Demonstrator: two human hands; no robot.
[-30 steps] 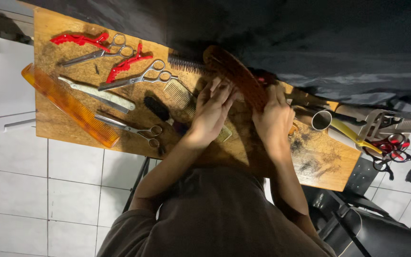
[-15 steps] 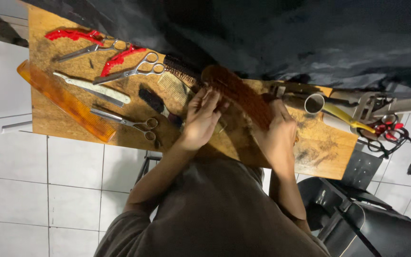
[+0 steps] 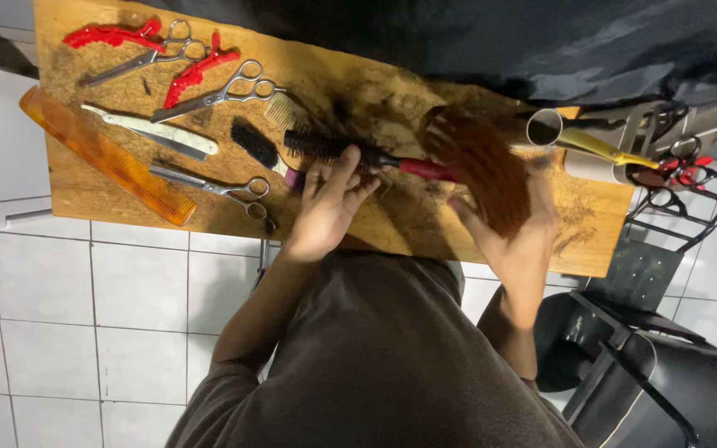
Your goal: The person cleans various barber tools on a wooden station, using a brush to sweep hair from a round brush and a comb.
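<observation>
My left hand lies with fingers spread on the wooden board, its fingertips touching a round brush with black bristles and a red handle. My right hand grips a wide reddish-brown brush, blurred with motion, lifted just above the right part of the board. The brown brush overlaps the end of the round brush's red handle. Hair clippings are scattered over the board around both hands.
Left on the board lie a long orange comb, scissors, a second pair of scissors, red clips, a white-handled razor and a small black brush. A cardboard tube sits right. A black chair stands lower right, on white floor tiles.
Both hands were together on the brown brush at the board's middle. My right hand has carried it to the right, uncovering the round brush, and my left hand now touches that brush.
</observation>
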